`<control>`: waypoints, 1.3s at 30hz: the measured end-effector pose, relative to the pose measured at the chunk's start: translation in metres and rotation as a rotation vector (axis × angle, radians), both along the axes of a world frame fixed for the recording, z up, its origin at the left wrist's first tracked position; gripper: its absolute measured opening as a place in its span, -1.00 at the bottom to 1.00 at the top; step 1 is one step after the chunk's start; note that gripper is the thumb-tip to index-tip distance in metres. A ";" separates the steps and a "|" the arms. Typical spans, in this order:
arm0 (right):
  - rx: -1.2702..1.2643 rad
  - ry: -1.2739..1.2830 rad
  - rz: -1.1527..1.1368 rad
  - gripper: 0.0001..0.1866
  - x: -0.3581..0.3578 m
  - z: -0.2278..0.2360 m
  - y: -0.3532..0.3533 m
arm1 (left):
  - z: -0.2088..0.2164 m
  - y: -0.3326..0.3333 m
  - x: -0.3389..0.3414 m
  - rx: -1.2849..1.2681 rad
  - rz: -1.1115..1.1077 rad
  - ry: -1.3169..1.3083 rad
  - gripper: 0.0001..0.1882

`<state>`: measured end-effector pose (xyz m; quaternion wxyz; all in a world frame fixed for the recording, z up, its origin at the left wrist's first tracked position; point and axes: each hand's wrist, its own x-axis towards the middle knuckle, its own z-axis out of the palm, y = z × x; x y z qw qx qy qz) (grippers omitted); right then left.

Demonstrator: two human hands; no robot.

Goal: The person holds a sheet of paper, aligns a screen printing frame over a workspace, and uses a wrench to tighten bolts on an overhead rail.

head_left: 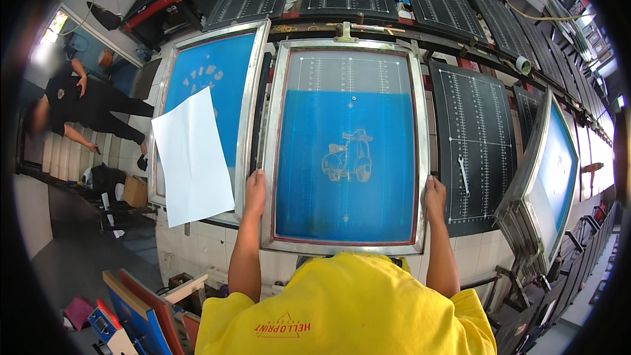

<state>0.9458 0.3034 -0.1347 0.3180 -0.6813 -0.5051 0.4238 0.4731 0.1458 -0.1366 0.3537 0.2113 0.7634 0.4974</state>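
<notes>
My left hand (255,186) grips the screen frame (346,149) at nine o'clock, my right hand (434,192) at three. The frame lies on the tabletop (474,139) before me; I'd keep both sides level, moving evenly.

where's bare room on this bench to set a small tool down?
Likeliest free patch: the black gridded platen right of the blue screen frame, bare apart from a wrench. The left hand and right hand grip that frame's side rails. Left is crowded: second frame under white paper.
</notes>
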 end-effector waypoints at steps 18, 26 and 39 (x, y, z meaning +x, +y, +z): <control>0.246 -1.023 0.144 -0.76 0.056 0.071 0.034 | 0.012 0.001 0.009 -0.042 0.059 -0.014 -0.60; 0.126 -0.844 0.160 -0.71 0.091 0.041 0.047 | 0.001 -0.006 -0.005 -0.035 -0.042 0.042 -0.56; 0.017 -0.766 0.261 -0.79 0.113 0.036 0.073 | 0.030 0.031 -0.005 -0.088 -0.071 0.261 -0.52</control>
